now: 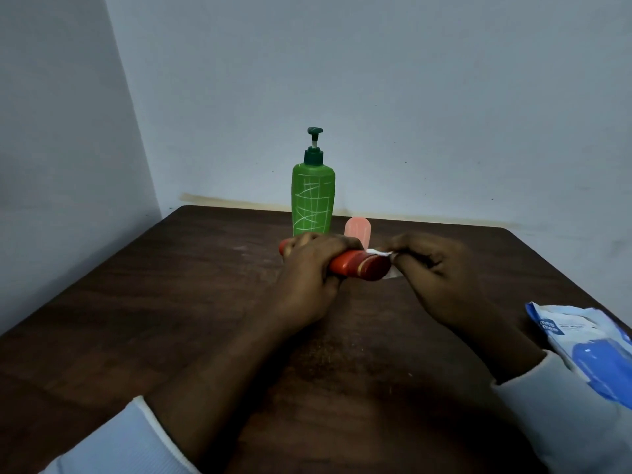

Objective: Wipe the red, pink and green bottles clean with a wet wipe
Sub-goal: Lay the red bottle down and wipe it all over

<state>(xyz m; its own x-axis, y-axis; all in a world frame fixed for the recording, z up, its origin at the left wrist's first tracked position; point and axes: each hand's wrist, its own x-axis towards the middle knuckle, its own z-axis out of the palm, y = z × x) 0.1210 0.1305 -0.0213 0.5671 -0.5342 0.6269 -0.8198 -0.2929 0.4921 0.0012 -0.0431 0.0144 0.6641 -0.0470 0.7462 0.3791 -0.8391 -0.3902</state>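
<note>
The left hand [307, 268] is gripping the smooth red bottle [359, 265] sideways, fingers curled around it, steadying it above the dark wooden desk [171, 302]. The right hand [434, 268] is pinching a thin white wet wipe [379, 253] against its rounded end. Beyond the fingers, the green bottle [313, 200] and pink bottle [358, 229] are standing upright, probably awaiting wiping.

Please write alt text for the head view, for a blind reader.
A person's left grip holds a red bottle sideways over a dark table; the right grip pinches a wet wipe against its end. Behind stand a green pump bottle and a pink bottle; a blue wipes pack lies right.
</note>
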